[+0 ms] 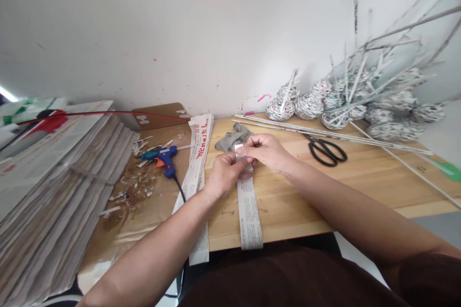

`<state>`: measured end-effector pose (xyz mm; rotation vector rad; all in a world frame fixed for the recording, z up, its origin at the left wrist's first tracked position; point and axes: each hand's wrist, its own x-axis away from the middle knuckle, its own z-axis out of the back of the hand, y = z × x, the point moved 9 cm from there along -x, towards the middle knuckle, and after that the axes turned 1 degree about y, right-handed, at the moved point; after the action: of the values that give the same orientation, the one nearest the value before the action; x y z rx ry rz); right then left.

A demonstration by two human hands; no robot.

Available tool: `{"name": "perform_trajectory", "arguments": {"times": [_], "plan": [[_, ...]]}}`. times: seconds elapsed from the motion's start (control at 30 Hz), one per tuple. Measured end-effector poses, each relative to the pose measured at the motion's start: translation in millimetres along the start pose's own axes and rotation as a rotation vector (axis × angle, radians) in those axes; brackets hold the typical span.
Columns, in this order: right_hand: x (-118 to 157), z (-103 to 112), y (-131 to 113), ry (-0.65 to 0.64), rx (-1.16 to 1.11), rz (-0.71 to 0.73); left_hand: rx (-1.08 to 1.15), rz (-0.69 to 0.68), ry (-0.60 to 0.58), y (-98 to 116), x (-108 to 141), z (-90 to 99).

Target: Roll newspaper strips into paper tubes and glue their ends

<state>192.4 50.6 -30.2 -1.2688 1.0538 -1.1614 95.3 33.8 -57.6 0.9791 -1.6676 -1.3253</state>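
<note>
Wooden tabletop (295,182) before a pale wall (201,24). Left of the fingers (258,140) lie a paper stack (75,187) and a blue glue gun (166,158); left hand (224,173) and right hand (272,152) pinch a newspaper strip (249,216), which runs from them toward the near edge; scissors (329,146) and woven paper forms (309,105) lie rightward.

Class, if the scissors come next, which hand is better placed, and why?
Probably the right hand: the scissors lie on its side; the left hand is farther away. Both hold the paper strip.
</note>
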Motion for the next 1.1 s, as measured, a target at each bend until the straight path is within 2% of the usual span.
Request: {"name": "perform_trajectory", "arguments": {"times": [0.23,0.43,0.7,0.77,0.97,1.1], "plan": [[2,-6,-11,-0.183,0.117,0.073,0.061,0.016,-0.027,1,2,-3.8],[2,-1,-7,-0.08,0.049,-0.004,0.034,-0.012,-0.085,3,3,-9.8],[3,-6,0,-0.092,-0.04,-0.09,0.05,0.089,-0.065,-4,4,-10.7],[3,-6,0,-0.099,-0.023,-0.075,0.052,0.081,-0.093,-2,6,-13.4],[4,-10,-6,-0.242,0.089,0.021,0.063,0.068,-0.1,-1,6,-13.8],[4,-6,-3,-0.177,0.061,-0.024,0.059,0.084,-0.107,-4,6,-16.0]]}}
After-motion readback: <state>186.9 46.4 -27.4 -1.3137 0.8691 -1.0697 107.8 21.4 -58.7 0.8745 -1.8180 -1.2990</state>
